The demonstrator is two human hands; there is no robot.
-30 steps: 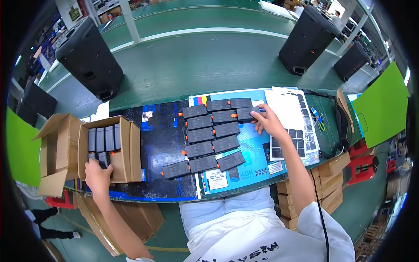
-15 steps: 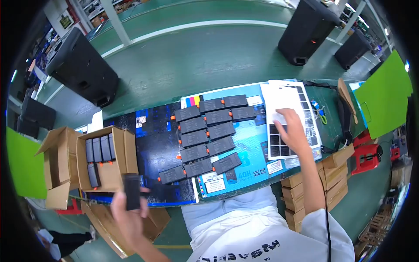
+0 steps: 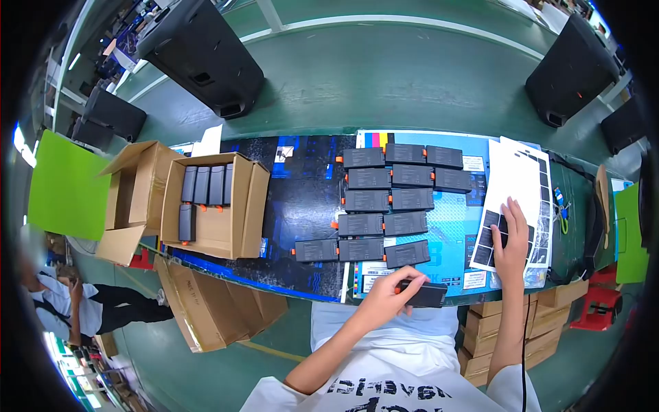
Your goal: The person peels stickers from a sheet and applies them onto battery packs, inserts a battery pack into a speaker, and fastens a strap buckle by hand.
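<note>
Thirteen black packs [image 3: 412, 200] with orange tabs lie in five uneven rows across the middle of the table [image 3: 285, 220], some on its dark printed part and others on a blue printed sheet [image 3: 449, 226]. Left of them stands an open cardboard box [image 3: 211, 233] with five more packs inside: four side by side at the far end and one below them at the left. A second open box [image 3: 130, 192] adjoins it. Toward the right end are white sheets with black rectangles [image 3: 504, 185], and beyond them a blue and green item [image 3: 562, 209].

Across the green floor [image 3: 384, 75] stand large black speakers [image 3: 206, 62], with smaller-looking ones at both sides. Brown cartons [image 3: 494, 336] are stacked below the table at the right, near red stools [image 3: 596, 307]; another person [image 3: 79, 302] is at the far left.

The left hand [image 3: 384, 299] grips the held pack [image 3: 425, 294] by its left end, at the table's near edge, just below the lowest row. The right hand [image 3: 511, 244], fingers extended and thumb apart, is over the white sheets, well apart from the held pack; whether it presses on them is unclear.
</note>
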